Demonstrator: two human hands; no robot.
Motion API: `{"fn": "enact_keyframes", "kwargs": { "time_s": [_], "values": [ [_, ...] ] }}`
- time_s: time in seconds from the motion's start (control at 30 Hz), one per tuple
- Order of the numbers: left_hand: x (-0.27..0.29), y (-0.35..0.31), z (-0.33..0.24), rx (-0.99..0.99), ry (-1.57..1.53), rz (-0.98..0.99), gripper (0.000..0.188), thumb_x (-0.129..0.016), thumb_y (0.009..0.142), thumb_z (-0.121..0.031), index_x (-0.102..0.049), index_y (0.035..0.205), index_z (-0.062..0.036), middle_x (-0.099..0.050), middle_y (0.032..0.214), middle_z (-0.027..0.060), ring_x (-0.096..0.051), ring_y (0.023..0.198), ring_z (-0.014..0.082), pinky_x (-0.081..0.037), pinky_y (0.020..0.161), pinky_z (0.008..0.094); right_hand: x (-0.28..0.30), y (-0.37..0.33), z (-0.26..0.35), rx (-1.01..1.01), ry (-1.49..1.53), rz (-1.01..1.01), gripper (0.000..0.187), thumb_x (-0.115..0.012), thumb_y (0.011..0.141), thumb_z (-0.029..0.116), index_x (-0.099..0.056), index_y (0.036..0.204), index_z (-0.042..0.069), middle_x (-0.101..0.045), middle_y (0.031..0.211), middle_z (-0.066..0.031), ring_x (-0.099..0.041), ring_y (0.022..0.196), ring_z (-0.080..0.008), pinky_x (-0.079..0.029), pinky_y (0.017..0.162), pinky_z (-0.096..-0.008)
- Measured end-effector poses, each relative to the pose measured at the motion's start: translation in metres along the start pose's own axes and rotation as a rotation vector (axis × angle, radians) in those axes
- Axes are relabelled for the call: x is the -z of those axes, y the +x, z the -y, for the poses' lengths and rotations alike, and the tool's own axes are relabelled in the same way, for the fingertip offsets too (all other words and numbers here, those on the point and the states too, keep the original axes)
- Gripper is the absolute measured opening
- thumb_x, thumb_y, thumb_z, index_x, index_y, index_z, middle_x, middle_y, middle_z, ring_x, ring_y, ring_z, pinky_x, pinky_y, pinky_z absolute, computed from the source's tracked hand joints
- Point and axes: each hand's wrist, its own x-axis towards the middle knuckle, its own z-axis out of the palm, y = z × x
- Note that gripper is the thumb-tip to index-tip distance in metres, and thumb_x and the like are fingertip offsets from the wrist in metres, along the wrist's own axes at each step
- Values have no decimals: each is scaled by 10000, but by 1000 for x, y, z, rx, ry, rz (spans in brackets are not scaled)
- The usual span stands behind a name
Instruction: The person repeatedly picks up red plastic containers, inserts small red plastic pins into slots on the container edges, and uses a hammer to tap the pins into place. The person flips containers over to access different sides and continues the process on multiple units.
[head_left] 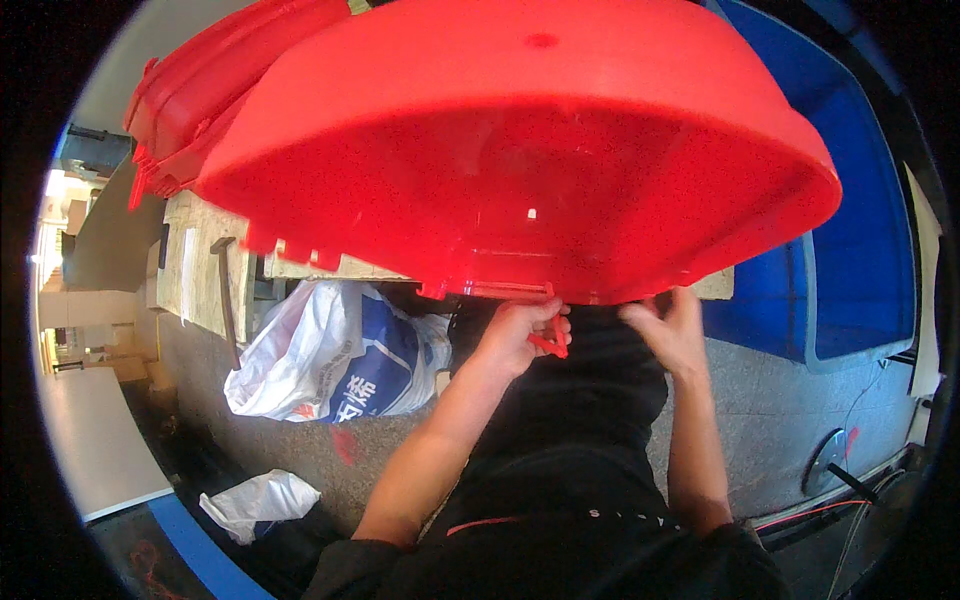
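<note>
A large red plastic shell point(520, 150), bowl-shaped with its hollow side facing me, spreads across the upper middle. Pinched in my left hand point(517, 335) is a small red plastic piece point(553, 343), angular like a latch or handle, right below the shell's near rim. That hand is closed, its fingertips at the rim beside a slotted strip. Farther right, my right hand point(675, 335) grips the same rim, with thumb and fingers bent up against it. Some of its fingertips are hidden by the shell.
Another red shell point(200, 110) stands at the far left on a wooden board table point(205, 260). A hammer-like tool point(226, 300) leans there. A white-and-blue sack point(340, 350) and a white bag point(262, 503) lie below. On the right is a big blue bin point(860, 210).
</note>
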Motion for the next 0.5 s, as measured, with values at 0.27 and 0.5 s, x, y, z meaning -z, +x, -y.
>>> {"fn": "enact_keyframes", "kwargs": {
  "time_s": [0.27,0.5],
  "values": [
    [-7,-1,-2,18,78,-56,204,-661,913,-189,-626,1020,-19,-656,807,112,-659,717,248,-539,654,397,3,-97,57,278,-520,110,320,-607,924,120,-514,1210,11,-679,945,-232,-676,800,-437,-557,664,-491],
    [-6,-2,0,-37,24,-24,191,-657,904,-135,-621,1044,-11,-679,828,149,-685,708,254,-566,595,382,-35,-53,62,234,-485,93,281,-606,942,139,-483,1152,-3,-657,910,-297,-652,715,-478,-538,589,-548]
  ]
}}
